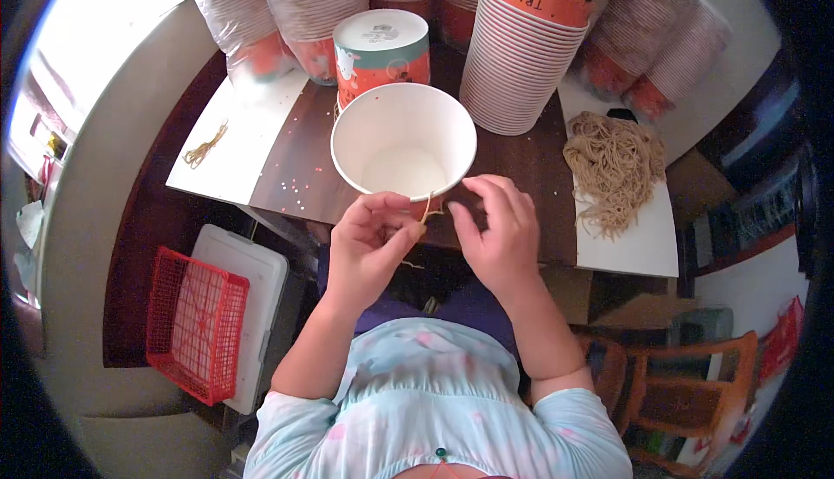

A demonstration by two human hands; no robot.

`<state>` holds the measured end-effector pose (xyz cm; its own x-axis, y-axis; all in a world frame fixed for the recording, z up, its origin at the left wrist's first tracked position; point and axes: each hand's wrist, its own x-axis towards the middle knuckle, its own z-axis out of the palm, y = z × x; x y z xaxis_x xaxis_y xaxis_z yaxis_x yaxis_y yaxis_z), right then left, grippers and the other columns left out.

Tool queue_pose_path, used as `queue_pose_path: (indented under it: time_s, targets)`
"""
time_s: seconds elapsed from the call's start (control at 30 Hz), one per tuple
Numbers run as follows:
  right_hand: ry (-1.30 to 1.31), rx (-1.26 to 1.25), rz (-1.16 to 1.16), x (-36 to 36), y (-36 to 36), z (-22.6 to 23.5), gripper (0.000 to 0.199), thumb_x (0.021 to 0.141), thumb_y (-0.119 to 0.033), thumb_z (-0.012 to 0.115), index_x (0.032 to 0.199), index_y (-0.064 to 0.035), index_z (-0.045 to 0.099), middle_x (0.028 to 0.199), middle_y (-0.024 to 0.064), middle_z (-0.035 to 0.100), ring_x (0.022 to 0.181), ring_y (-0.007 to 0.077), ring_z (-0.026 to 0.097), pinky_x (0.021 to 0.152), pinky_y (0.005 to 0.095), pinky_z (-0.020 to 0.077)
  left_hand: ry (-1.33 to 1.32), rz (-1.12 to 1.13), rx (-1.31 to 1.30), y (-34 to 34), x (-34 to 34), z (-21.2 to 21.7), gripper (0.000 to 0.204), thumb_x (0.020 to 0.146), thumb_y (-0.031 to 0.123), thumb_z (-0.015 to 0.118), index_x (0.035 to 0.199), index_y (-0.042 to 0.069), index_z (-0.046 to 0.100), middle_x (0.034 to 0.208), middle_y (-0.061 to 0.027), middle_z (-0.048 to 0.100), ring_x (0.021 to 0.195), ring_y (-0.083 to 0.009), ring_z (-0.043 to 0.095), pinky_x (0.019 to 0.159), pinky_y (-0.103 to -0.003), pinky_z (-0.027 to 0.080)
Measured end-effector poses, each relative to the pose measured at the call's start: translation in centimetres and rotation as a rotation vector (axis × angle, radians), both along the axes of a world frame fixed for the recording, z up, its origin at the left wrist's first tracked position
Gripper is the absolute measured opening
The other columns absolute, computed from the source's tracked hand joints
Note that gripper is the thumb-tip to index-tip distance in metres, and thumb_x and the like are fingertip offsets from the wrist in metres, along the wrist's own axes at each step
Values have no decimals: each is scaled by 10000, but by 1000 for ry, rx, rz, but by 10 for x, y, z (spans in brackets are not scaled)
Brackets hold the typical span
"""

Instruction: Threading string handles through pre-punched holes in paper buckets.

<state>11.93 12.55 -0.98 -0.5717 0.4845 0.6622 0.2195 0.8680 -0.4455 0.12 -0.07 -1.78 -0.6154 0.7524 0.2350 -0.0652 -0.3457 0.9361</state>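
Note:
A white-lined paper bucket [373,136] is tilted toward me at the near edge of the brown table, its open mouth showing. A thin tan cord [427,209] comes over the near rim. My left hand [373,240] is closed, pinching this cord between thumb and fingertips just below the rim. Right of the cord is my right hand [502,234], thumb and index finger apart, with its fingertips close to the rim and nothing visible in them. The bucket's outer side is mostly hidden behind my hands.
An upside-down orange and teal bucket [382,49] stands behind. A tall stack of nested buckets [519,66] rises at right, near a heap of tan cords [615,166]. A few cords [206,145] lie at left. Below left sits a red basket [198,323]; a wooden chair [691,383] is right.

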Motion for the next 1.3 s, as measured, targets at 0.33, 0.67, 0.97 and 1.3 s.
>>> queue_pose_path:
  time_s: [0.33, 0.67, 0.97, 1.3]
  targets:
    - [229, 384, 453, -14, -3, -3, 212, 655, -94, 690, 863, -66, 658, 983, 65, 632, 860, 212, 578, 724, 350, 441, 488, 82, -161, -41, 25, 25, 235, 834, -55, 583, 1055, -8, 515, 856, -88, 622, 659, -58, 590, 571, -196, 478]
    - [88, 134, 580, 8, 50, 15, 203, 681, -22, 713, 872, -61, 657, 890, 79, 652, 845, 256, 624, 749, 372, 476, 314, -223, -89, -44, 7, 65, 367, 853, -45, 582, 1206, -18, 483, 827, -46, 628, 688, -52, 555, 635, -189, 447]
    - [-338, -68, 486, 69, 114, 61, 349, 645, -71, 765, 978, -45, 662, 1100, 136, 618, 1054, 303, 588, 926, 377, 463, 171, -283, -327, -30, -76, 61, 268, 880, 35, 578, 1140, -23, 552, 844, -23, 623, 773, -70, 597, 689, -225, 489]
    - [-227, -958, 633, -12, 49, 92, 482, 830, -129, 670, 1233, 43, 469, 899, 82, 638, 790, 120, 612, 707, 270, 487, 86, -552, -108, 66, -37, 110, 326, 887, 35, 577, 1194, 9, 472, 986, -77, 611, 864, -122, 618, 735, -244, 501]
